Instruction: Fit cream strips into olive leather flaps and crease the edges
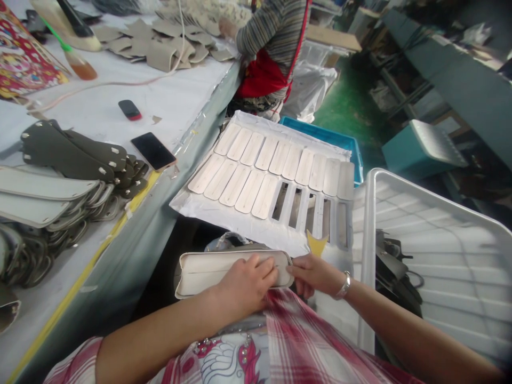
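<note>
An off-white long panel (218,272) with a raised rim, rounded right end and thin middle line lies across my lap. My left hand (252,280) presses down on its right half, fingers bent and close together. At the panel's right end, my right hand (310,274) is closed, its thumb and index finger by the rim. A yellow piece with a fishtail end (317,245) sticks up from behind that hand and seems held in it; the rest is hidden. Just beyond is a white-covered board (256,234) with rows of similar pale panels (236,186) and several dark slots.
On the left table lie stacked grey-green and pale strips (68,160), a black phone (154,151) and a small dark device (130,110). A white basket (440,224) with dark pieces stands right. Behind the board are a blue crate (320,133) and a person in a striped sleeve (260,32).
</note>
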`<state>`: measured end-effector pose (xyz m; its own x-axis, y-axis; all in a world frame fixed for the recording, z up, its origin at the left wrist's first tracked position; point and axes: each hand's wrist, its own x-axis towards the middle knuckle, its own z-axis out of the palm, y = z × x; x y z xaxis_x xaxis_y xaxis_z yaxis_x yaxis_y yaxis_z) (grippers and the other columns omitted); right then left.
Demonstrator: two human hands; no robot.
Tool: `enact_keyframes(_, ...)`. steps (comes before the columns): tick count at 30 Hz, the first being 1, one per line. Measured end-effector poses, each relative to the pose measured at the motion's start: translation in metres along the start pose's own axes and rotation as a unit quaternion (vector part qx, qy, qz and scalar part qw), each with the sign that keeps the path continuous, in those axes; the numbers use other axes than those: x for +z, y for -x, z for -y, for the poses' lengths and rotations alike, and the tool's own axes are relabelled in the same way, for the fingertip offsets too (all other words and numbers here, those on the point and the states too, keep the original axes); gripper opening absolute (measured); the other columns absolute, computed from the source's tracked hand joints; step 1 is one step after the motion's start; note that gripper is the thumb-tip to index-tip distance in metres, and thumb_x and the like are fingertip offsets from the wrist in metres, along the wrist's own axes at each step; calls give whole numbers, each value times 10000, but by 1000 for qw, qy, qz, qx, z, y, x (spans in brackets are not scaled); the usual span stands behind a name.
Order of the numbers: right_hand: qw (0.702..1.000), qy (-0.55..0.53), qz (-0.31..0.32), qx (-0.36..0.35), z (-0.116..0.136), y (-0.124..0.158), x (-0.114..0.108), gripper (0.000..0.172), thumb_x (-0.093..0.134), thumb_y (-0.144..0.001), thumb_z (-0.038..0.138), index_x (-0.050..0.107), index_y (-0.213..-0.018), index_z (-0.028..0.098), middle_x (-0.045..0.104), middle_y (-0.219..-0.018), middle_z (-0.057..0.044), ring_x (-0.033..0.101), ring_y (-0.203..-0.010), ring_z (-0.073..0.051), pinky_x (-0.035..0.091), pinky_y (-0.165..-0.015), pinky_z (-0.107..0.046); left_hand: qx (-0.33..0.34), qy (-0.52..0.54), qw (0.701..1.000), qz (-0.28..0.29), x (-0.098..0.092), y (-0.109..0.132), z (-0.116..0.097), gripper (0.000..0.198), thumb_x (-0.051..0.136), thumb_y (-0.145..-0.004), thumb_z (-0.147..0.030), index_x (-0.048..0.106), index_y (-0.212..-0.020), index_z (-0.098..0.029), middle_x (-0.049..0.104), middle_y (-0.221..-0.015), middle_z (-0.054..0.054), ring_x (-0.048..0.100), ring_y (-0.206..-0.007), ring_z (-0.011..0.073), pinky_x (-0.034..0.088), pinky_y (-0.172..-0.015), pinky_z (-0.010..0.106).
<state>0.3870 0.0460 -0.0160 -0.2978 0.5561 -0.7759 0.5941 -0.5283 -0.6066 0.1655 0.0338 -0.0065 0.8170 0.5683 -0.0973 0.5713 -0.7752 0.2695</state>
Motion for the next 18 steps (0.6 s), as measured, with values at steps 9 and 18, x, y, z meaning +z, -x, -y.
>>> enact_keyframes(9,997,57,-35,39,24,9,3,332,479,-787,268,418,-476,171,508,-342,51,432,-256,-52,321,-274,-134,19,-75,997,-15,5,3,-8,396,394,-881,-281,439,-1249,-141,402,-1343,134,466,-981,264,442,-613,350)
enact_keyframes(18,983,-137,121,14,2,-6,-13,394,592,-691,509,555,-632,120,648,-511,-47,561,-353,-116,428,-333,-177,35,-73,996,-29,8,5,-6,385,401,-882,-279,491,-1224,-126,419,-1340,144,473,-969,248,425,-608,330)
